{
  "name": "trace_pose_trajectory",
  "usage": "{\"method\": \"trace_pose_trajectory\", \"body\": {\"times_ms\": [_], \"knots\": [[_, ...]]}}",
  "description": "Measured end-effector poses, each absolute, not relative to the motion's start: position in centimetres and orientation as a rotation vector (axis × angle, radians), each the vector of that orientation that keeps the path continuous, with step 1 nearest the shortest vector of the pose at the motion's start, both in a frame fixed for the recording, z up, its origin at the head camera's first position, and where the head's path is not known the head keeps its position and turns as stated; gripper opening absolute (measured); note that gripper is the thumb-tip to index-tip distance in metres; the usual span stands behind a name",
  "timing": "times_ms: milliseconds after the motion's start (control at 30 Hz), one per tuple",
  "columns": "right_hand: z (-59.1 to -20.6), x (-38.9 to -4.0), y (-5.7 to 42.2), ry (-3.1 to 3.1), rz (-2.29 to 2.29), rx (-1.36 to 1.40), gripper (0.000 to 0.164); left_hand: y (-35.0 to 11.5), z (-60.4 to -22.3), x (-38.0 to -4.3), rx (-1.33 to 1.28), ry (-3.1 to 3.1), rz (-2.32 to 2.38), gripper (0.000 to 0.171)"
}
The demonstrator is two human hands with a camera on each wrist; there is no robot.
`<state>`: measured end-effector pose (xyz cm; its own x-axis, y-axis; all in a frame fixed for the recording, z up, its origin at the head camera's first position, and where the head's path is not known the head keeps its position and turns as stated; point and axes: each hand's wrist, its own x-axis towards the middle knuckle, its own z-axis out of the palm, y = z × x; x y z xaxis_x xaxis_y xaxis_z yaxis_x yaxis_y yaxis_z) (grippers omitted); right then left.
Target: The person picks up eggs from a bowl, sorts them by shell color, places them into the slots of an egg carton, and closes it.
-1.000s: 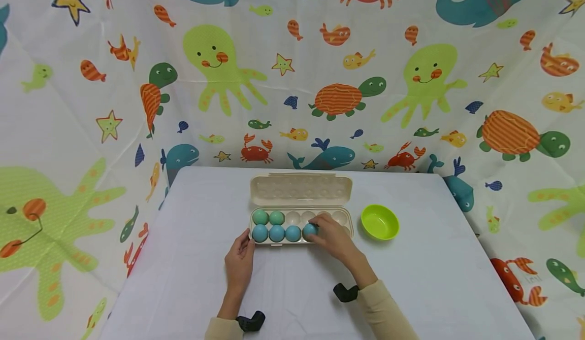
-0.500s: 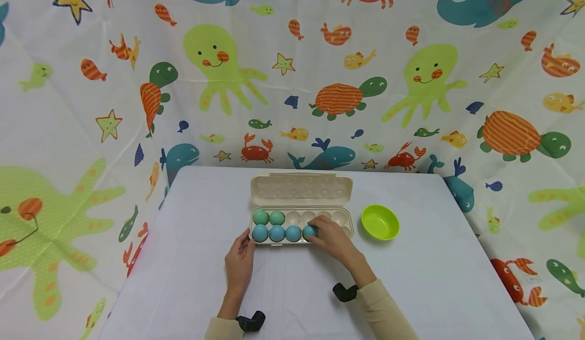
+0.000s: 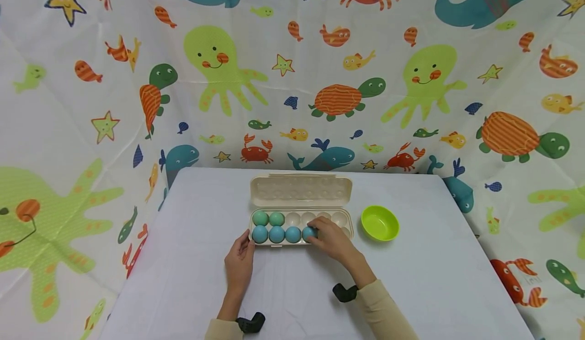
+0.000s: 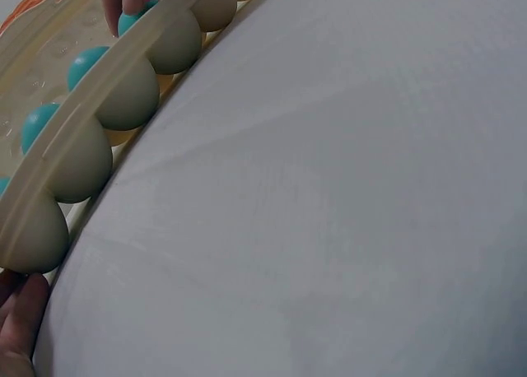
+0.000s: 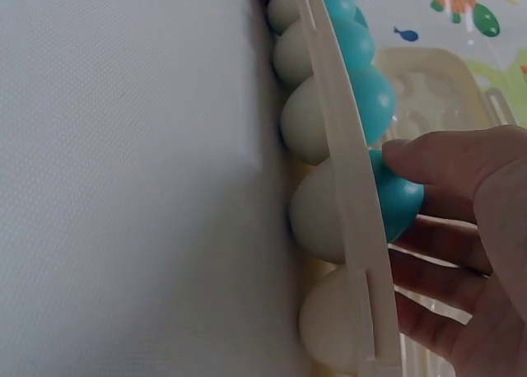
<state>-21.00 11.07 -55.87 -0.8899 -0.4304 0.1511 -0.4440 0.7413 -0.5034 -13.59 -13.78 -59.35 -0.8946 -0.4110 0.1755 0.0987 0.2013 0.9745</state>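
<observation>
A beige plastic egg carton (image 3: 292, 220) lies open on the table, its lid (image 3: 300, 191) tipped back behind it. My right hand (image 3: 333, 238) holds a blue egg (image 5: 397, 202) in the fourth front-row cup from the left, thumb on the near side and fingers beyond. To its left, three more blue eggs (image 3: 276, 234) fill the front row. Two green eggs (image 3: 261, 218) sit in the back row's left cups. At the carton's left end, my left hand (image 3: 239, 264) grips the corner, its fingers (image 4: 26, 315) showing low in the left wrist view.
A lime-green bowl (image 3: 380, 223) stands just right of the carton. White cloth (image 3: 192, 228) covers the table. A curtain printed with sea animals (image 3: 283, 127) hangs behind and along the sides.
Little differs: both hands keep their places at the carton, and the right fingers stay on the same blue egg, which has settled very slightly lower. The head view shifts a little.
</observation>
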Motion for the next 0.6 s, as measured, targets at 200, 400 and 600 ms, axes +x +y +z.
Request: {"method": "trace_pose_trajectory", "body": {"times_ms": [200, 400, 600], "knots": [[-55.4, -21.1, 11.2, -2.906, 0.835, 0.722, 0.036, -13.8, -59.2, -13.5, 0.289, -2.089, -1.734, 0.035], [-54.0, -21.7, 11.6, -2.908, 0.830, 0.669, 0.039, -13.8, -59.1, -13.5, 0.295, -2.092, -1.731, 0.035], [-52.3, -22.6, 12.0, -2.806, 0.762, 0.642, 0.039, -13.8, -58.9, -13.3, 0.291, -2.090, -1.735, 0.035]]}}
